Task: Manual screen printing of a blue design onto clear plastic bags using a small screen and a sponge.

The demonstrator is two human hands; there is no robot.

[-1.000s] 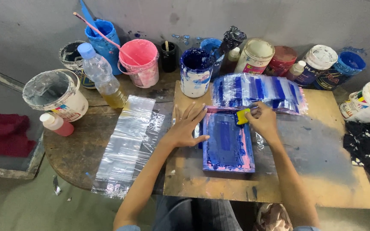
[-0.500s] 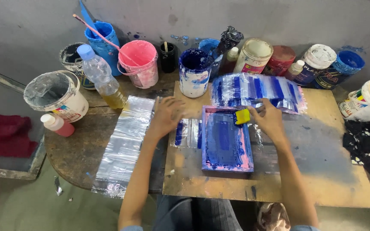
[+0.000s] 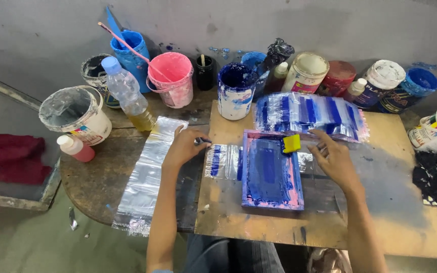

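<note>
A stained grey plaster wall backs a round, worn wooden table on greenish concrete floor.

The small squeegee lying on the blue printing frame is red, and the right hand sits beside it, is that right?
Not quite. The head view shows the squeegee is yellow, not red. It does lie on the blue printing frame, with the right hand beside it.

Round wooden table: paint tubs, bottles, clear plastic bags, plywood board bearing blue-inked printing frame.
</note>
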